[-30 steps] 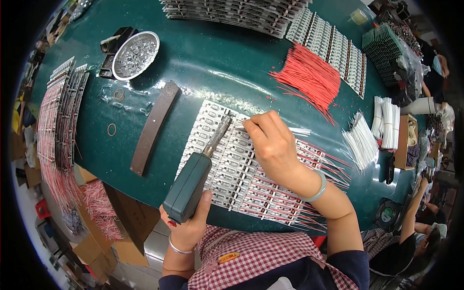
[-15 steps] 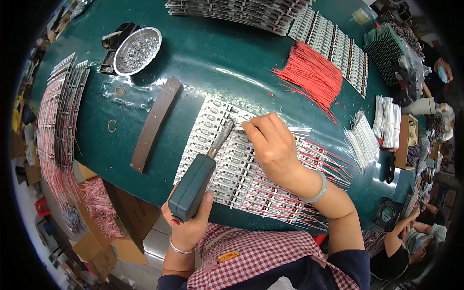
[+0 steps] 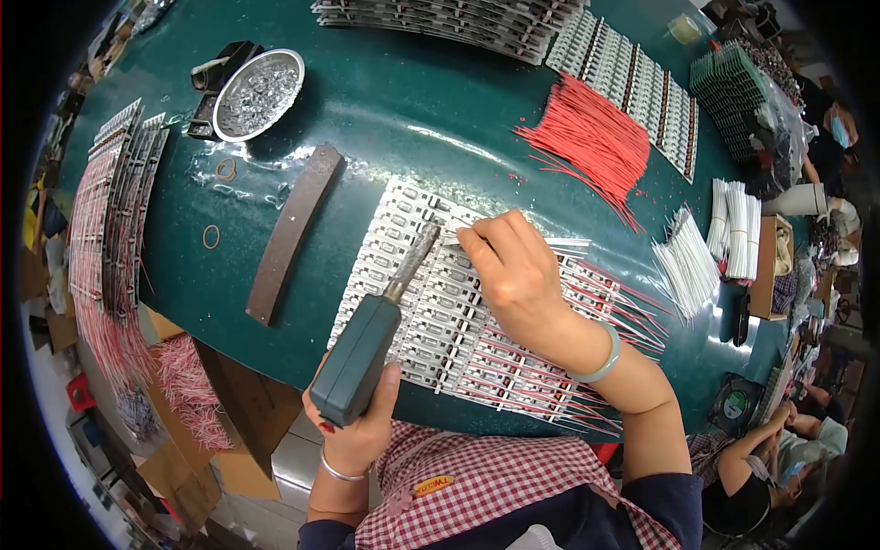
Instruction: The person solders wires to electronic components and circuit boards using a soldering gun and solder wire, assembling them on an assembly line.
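Observation:
My left hand [image 3: 359, 431] is wrapped round a dark green soldering gun [image 3: 356, 359]. Its long, crusted tip slants up to the far rows of a panel of small white parts [image 3: 371, 266] on the table. My right hand [image 3: 518, 275] pinches a thin white wire [image 3: 568, 242] over those far rows, close to the tip. The wire's gripped end is mostly behind my fingers. Red and white wires [image 3: 632, 312] stick out to the right from the panel's right-hand rows.
Red wires [image 3: 596, 137] and white wires [image 3: 686, 261] lie in piles on the green table [image 3: 394, 101]. A metal bowl of scraps [image 3: 261, 96] stands far left, above a brown bar [image 3: 293, 234]. Wired panels [image 3: 115, 211] stack at the left; more panels [image 3: 449, 27] are at the back.
The soldering gun, in my left hand, has shifted slightly left, its tip drawing a little away from my right fingers. My right hand stays almost in place with the white wire.

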The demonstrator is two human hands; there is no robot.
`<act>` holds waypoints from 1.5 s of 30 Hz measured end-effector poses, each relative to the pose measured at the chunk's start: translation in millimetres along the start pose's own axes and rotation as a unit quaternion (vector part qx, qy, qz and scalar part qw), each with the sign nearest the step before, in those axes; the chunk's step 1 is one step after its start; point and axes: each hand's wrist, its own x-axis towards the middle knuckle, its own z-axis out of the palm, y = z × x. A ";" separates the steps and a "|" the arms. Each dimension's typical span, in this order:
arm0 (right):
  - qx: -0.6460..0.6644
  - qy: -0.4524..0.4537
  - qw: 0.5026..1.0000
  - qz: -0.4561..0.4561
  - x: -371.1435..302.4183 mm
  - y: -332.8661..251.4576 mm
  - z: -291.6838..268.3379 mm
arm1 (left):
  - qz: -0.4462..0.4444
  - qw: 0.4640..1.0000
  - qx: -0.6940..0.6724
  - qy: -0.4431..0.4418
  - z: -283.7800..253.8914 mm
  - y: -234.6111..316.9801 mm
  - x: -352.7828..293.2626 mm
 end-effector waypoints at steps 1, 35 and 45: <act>-0.001 0.002 1.000 -0.002 0.3 -0.5 0.2 | 0.000 1.000 0.000 0.001 -2.7 -3.9 -2.5; 0.008 -0.006 1.000 -0.007 -5.2 -12.1 -3.0 | 0.070 0.998 0.003 -0.005 -1.7 2.6 -3.5; 0.006 -0.009 1.000 -0.010 -5.2 -12.2 -2.7 | 0.062 0.998 0.001 -0.005 -2.8 10.1 -4.3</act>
